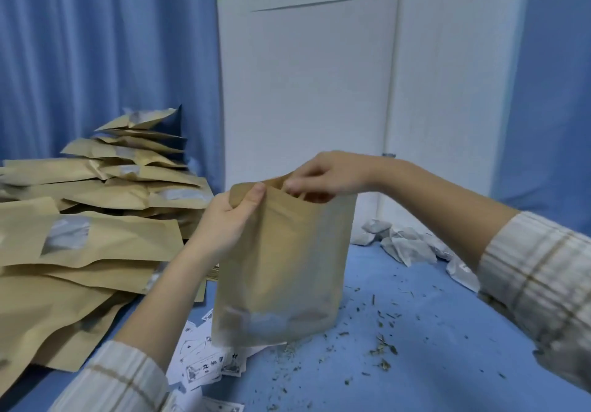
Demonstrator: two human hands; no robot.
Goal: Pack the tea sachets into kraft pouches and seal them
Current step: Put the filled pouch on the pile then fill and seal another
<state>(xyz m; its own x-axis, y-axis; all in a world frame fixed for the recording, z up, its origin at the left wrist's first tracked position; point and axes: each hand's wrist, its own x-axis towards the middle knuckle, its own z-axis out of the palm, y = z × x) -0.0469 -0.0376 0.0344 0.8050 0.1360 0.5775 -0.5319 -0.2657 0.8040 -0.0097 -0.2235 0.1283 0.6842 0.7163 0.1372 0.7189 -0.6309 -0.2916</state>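
A kraft pouch (281, 267) stands upright on the blue table (431, 331) in the middle of the head view, its mouth open at the top. My left hand (230, 216) pinches the pouch's top left corner between thumb and fingers. My right hand (326, 175) is at the mouth on the right side, its fingertips curled over the rim and reaching inside; whether it holds a sachet is hidden. Pale shapes show through the pouch's lower part. Several white tea sachets (409, 245) lie on the table to the right, behind my right forearm.
A tall heap of kraft pouches (96, 213) with clear windows fills the left side. Printed white labels (208, 363) lie in front of the pouch. Loose tea crumbs (380, 351) are scattered over the table. A white panel (307, 91) and blue curtains stand behind.
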